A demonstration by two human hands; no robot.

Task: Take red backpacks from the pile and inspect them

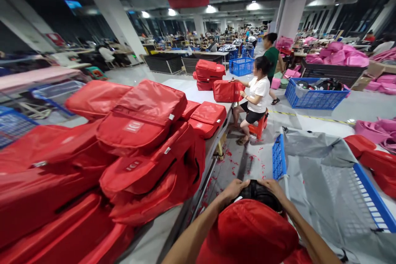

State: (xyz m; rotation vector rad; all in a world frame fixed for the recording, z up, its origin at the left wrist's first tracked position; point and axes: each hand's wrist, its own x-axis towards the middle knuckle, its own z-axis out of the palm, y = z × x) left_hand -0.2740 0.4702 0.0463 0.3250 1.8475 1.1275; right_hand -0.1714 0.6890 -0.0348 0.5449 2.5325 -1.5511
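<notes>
My left hand (232,189) and my right hand (272,186) both grip the far end of a red fabric bag (247,231) that rests on my lap at the bottom centre. A dark, black opening or lining of the bag shows between my fingers. A big heap of the same red bags (133,140) lies on the long table to my left, within arm's reach.
A blue basket (365,198) lined with grey cloth stands right of me. A seated person in a white shirt (258,90) handles a red bag at the table's far end. More blue crates (312,97) and pink bags (337,55) are behind. Red scraps litter the floor.
</notes>
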